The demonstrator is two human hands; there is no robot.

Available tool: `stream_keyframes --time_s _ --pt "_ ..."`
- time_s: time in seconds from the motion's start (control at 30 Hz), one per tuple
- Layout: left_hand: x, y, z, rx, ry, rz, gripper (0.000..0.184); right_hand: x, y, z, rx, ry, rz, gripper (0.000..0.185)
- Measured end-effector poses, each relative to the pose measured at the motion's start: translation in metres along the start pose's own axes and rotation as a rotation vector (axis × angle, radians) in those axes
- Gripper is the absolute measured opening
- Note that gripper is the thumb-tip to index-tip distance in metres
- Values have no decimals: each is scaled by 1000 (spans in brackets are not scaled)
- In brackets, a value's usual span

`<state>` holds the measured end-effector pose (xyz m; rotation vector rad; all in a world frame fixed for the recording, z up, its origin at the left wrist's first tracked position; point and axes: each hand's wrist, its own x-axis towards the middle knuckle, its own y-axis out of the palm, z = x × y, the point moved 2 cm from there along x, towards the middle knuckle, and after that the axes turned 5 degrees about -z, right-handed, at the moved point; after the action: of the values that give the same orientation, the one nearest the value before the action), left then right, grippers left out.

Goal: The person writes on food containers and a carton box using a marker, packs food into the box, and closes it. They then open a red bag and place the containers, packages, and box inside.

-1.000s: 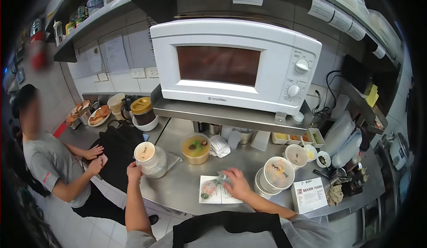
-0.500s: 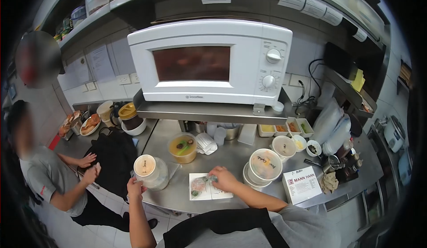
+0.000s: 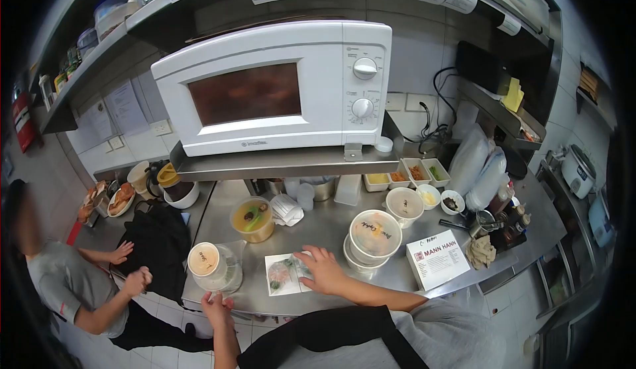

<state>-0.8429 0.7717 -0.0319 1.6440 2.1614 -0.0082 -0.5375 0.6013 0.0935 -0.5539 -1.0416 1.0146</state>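
My right hand lies with its fingers spread over the right side of a white printed card on the counter. Beside its fingertips, a small clear packet with red and green contents rests on that card. Near the counter's front edge is my left hand, its fingers curled together; whatever they pinch, if anything, is too small to make out. Just above it stands a lidded tub with writing on its lid, with clear plastic around its side.
A microwave sits on a raised shelf. A soup tub, stacked lidded tubs and a white printed box stand on the steel counter. Another person stands at left beside a black bag.
My left hand has come off the side of the lidded tub and moved down towards me. My right hand's fingers have let go of the packet and spread out. The view has shifted right.
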Motion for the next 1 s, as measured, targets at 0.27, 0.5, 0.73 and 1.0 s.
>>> stream_keyframes --time_s 0.27,0.5,0.73,1.0 --pt "-106 33 36 76 177 154 22 -32 -46 1 343 -163 19 36" --pt "-181 87 42 132 290 305 16 -68 -93 -18 406 -201 118 30" --pt "-256 140 63 126 317 366 20 -122 -148 -63 409 -167 79 30" --pt "-291 144 158 299 482 221 24 -195 -224 -126 356 -4 -10 26"
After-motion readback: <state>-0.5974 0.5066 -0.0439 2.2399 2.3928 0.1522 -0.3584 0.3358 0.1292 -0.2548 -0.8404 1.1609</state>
